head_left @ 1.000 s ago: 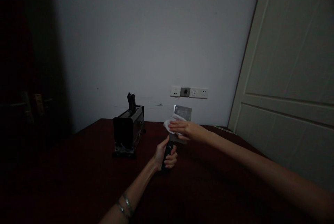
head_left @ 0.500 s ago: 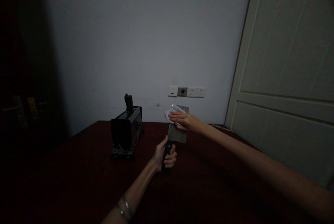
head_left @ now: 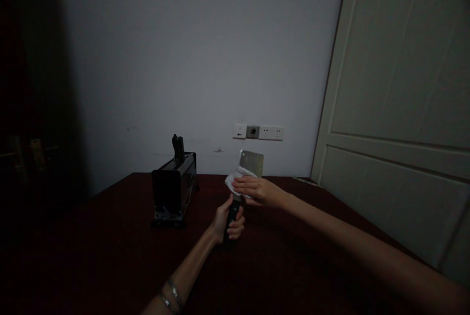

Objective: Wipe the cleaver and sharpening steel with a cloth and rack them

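My left hand (head_left: 228, 219) is wrapped round the black handle of a cleaver and holds it upright above the dark red table (head_left: 110, 256). The cleaver's broad steel blade (head_left: 252, 162) stands above the hand. My right hand (head_left: 255, 190) presses a white cloth (head_left: 233, 179) flat against the lower part of the blade, just above the handle, fingers together. Two thin bracelets sit on my left wrist.
A black knife block (head_left: 172, 190) with a dark handle sticking out of its top stands on the table to the left of my hands. A row of wall sockets (head_left: 258, 132) is on the white wall behind. A pale door (head_left: 396, 109) fills the right side.
My right hand with the cloth went up the blade to its top edge and has now come down to the blade's base. The left hand kept its grip.
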The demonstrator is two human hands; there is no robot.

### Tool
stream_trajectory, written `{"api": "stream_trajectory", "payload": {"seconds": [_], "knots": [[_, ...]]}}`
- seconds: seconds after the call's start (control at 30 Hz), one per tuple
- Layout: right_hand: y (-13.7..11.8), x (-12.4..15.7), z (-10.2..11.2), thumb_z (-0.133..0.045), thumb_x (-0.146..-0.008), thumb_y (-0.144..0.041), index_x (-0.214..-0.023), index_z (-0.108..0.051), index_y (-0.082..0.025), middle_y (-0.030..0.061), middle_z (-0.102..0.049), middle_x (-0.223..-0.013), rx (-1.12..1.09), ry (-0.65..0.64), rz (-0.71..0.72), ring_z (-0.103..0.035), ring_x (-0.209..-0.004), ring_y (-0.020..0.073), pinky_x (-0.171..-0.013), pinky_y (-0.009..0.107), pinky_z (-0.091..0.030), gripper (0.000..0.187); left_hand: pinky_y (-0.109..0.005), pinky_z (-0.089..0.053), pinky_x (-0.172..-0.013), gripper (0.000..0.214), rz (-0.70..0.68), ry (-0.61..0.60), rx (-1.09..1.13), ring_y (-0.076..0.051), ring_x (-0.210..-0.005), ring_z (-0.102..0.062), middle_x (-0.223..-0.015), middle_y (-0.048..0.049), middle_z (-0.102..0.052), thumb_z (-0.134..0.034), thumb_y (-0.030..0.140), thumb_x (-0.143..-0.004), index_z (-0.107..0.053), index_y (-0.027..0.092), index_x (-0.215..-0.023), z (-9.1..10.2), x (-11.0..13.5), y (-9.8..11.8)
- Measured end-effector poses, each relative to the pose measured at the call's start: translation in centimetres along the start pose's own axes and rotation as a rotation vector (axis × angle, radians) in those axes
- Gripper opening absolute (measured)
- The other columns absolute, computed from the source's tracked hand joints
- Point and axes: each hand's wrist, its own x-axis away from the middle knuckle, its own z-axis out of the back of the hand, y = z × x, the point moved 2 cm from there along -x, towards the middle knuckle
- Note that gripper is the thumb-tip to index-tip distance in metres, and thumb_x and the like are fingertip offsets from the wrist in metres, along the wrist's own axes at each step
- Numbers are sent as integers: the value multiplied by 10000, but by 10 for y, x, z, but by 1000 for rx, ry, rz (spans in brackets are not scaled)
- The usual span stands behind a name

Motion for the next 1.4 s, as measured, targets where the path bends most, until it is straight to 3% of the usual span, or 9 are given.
{"api": "stream_trajectory", "payload": {"seconds": [0.2,0.37,0.87,1.13,1.4], "knots": [[39,-12,14,-506,-830,-180,-1222,-508,-135,138,-554,-1235,157,98,12,-409,-1236,200,-998,421,-399,395,-156,-213,-257,594,-20,-27,-3,-46,-264,-172,-362,60,-279,-249,652,-823,-437,152,-563,-2,0,1],[57,-18,25,-481,-840,-181,-1211,-515,-130,136,-551,-1240,249,145,-59,-415,-1231,200,-1007,414,-398,376,-157,-214,-256,591,-5,-19,-2,-48,-270,-171,-371,59,-278,-237,640,-831,-439,153,-563,-3,0,0],[54,-4,23,-471,-841,-170,-1205,-515,-93,152,-549,-1238,245,148,-204,-445,-1209,209,-997,396,-412,374,-155,-210,-259,583,38,13,-14,-47,-270,-171,-366,60,-276,-254,643,-827,-430,156,-558,-1,-2,-10],[61,-10,17,-489,-830,-166,-1193,-532,-133,134,-556,-1234,290,161,-272,-471,-1187,209,-976,390,-435,367,-161,-211,-255,601,42,11,4,-51,-267,-174,-364,56,-277,-229,638,-833,-448,154,-554,5,-4,-11],[58,0,20,-456,-855,-185,-1282,-441,-147,136,-485,-1307,293,219,-293,-422,-1228,203,-1003,401,-409,429,-162,-218,-258,601,10,-4,-29,-50,-266,-183,-365,55,-281,-223,638,-835,-441,153,-554,0,-2,-7]]}}
